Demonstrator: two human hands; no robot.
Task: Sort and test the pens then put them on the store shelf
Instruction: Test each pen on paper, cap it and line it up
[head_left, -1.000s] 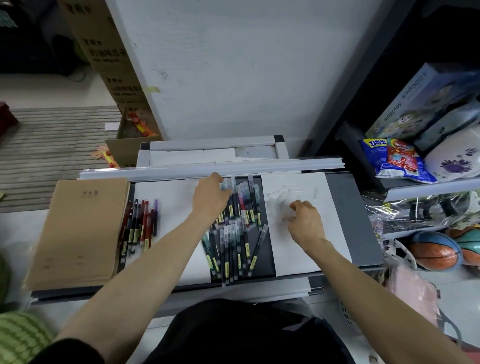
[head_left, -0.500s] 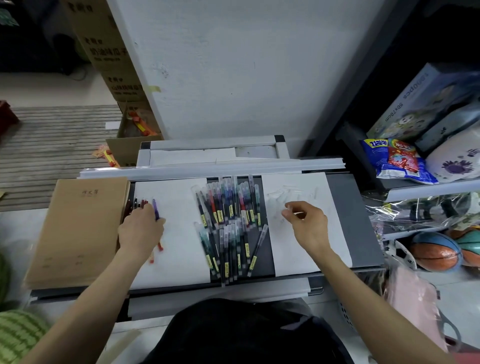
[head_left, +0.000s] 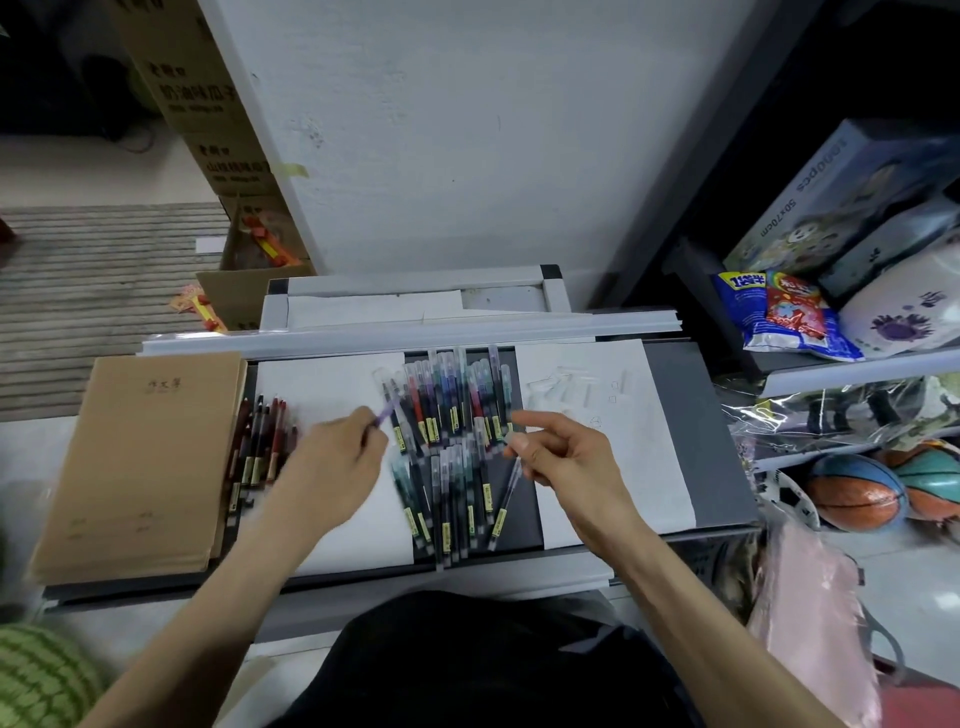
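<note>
- Pens (head_left: 452, 415) lying heaped mid-frame on table (head_left: 691, 426); red pens (head_left: 260, 441) grouped at left.
- Left hand (head_left: 332, 462) pinching purple pen (head_left: 383, 415); right hand (head_left: 566, 457) half-curled, contents unclear.
- Risking scattering heap through hasty reach, mixing sorted colours.

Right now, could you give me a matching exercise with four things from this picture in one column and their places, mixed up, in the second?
Things
1. purple pen
2. brown notebooks
3. basketball
4. snack bag

Places
A. on the white shelf at the right
B. at the left end of the grey worktop
C. in the left hand
D. lowest at the far right

Pairs: 1-C, 2-B, 3-D, 4-A
</note>
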